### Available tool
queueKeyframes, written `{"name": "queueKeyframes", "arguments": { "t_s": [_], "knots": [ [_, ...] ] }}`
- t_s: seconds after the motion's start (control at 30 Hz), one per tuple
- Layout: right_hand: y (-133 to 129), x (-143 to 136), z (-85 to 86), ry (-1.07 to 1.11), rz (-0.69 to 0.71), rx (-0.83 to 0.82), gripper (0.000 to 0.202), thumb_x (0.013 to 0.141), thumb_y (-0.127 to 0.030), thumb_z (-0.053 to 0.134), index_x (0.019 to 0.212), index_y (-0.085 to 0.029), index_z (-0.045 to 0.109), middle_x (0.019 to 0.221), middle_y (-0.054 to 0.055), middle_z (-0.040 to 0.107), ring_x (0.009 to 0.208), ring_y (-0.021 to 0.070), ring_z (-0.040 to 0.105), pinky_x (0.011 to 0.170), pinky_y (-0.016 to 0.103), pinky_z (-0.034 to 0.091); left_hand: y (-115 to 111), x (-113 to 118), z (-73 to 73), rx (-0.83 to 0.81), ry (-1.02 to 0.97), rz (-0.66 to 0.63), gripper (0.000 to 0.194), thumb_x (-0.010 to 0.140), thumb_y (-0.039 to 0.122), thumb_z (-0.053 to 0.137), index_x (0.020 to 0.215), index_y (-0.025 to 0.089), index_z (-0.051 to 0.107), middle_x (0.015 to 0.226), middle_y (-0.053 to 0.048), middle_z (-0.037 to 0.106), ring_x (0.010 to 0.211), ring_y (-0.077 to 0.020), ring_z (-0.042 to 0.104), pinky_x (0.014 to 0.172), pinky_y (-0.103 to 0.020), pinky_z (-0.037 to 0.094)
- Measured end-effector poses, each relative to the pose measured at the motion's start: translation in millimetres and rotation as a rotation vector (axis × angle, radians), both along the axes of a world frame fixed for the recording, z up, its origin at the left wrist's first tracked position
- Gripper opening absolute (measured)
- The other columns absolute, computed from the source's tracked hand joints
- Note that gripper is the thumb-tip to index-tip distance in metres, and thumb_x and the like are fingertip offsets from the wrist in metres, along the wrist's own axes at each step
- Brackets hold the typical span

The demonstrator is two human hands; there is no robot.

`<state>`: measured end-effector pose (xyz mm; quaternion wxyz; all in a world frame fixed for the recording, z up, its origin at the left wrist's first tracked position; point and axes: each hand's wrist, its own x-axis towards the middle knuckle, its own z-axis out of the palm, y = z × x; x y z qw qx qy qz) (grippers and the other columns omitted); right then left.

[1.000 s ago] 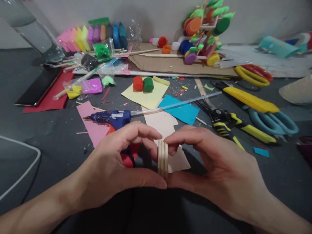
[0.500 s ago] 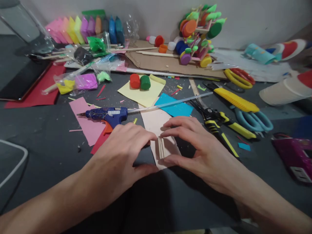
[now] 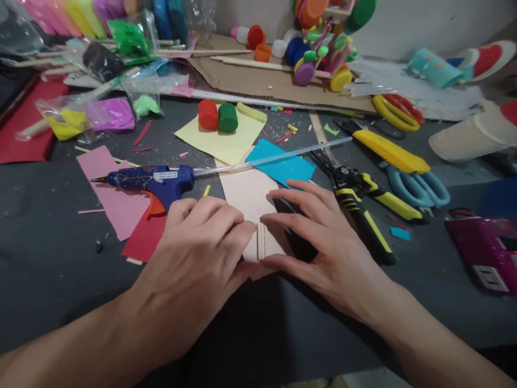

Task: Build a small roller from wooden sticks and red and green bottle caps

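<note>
Short pale wooden sticks [image 3: 260, 241] lie side by side on a light pink paper strip [image 3: 242, 195]. From the right, my right hand [image 3: 323, 237] has its thumb and index fingertip at the two ends of the sticks, its other fingers spread. My left hand [image 3: 202, 242] is at their left side, with its index fingertip beside the top end and its fingers bent; its thumb tip is partly hidden. A blue glue gun [image 3: 161, 180] with an orange trigger lies behind my left hand, a long clear glue stick [image 3: 278, 158] in its back.
Pliers [image 3: 363, 215], a yellow cutter [image 3: 390, 151] and blue-handled scissors [image 3: 418, 186] lie at the right. Behind are red and green cylinders [image 3: 218, 116] on yellow paper, cardboard [image 3: 242, 78] and bagged clay [image 3: 111, 114]. A purple box [image 3: 480, 250] stands far right.
The view has shifted, so the tabletop items appear further left and higher. My left hand's fingers have come closer together beside the sticks, and my right fingertips have closed on their ends.
</note>
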<state>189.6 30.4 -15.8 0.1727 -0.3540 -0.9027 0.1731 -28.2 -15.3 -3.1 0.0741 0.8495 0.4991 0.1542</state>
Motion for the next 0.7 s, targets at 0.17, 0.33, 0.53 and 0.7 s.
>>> {"name": "queueKeyframes", "arguments": {
  "t_s": [0.17, 0.33, 0.53, 0.7],
  "knots": [
    [2.0, -2.6, -1.3, 0.018, 0.023, -0.006, 0.031, 0.09, -0.041, 0.07, 0.11, -0.017, 0.068, 0.134, 0.018, 0.06, 0.138, 0.0359, 0.039, 0.111, 0.06, 0.037, -0.6, 3.2, -3.0, -0.016, 0.038, 0.013, 0.024, 0.097, 0.04, 0.059, 0.101, 0.019, 0.069, 0.099, -0.008, 0.073, 0.092, -0.0292, 0.058, 0.077, -0.046, 0.036],
    [3.1, -3.7, -2.3, 0.016, 0.024, -0.009, 0.033, 0.09, -0.043, 0.069, 0.111, -0.016, 0.069, 0.133, 0.018, 0.061, 0.138, 0.0361, 0.04, 0.112, 0.058, 0.037, 0.0, 3.9, -3.2, -0.016, -0.008, 0.005, 0.03, 0.102, 0.037, 0.049, 0.096, 0.018, 0.072, 0.094, -0.007, 0.073, 0.088, -0.0284, 0.059, 0.076, -0.046, 0.034],
    [3.4, -4.3, -3.8, 0.012, 0.035, 0.025, 0.031, 0.092, -0.042, 0.067, 0.108, -0.015, 0.07, 0.131, 0.018, 0.062, 0.139, 0.0351, 0.04, 0.112, 0.056, 0.036, 2.5, 4.6, -1.3, -0.007, -0.029, -0.016, 0.034, 0.104, 0.033, 0.045, 0.097, 0.015, 0.074, 0.092, -0.008, 0.073, 0.086, -0.028, 0.059, 0.075, -0.045, 0.033],
    [4.6, -5.0, -2.6, -0.007, 0.038, 0.059, 0.029, 0.093, -0.043, 0.065, 0.105, -0.017, 0.07, 0.129, 0.017, 0.064, 0.137, 0.0368, 0.042, 0.11, 0.058, 0.038, 1.3, 5.5, -3.2, -0.003, -0.02, -0.009, 0.038, 0.105, 0.034, 0.041, 0.095, 0.016, 0.073, 0.091, -0.007, 0.072, 0.086, -0.0275, 0.059, 0.075, -0.045, 0.032]
  ]
}}
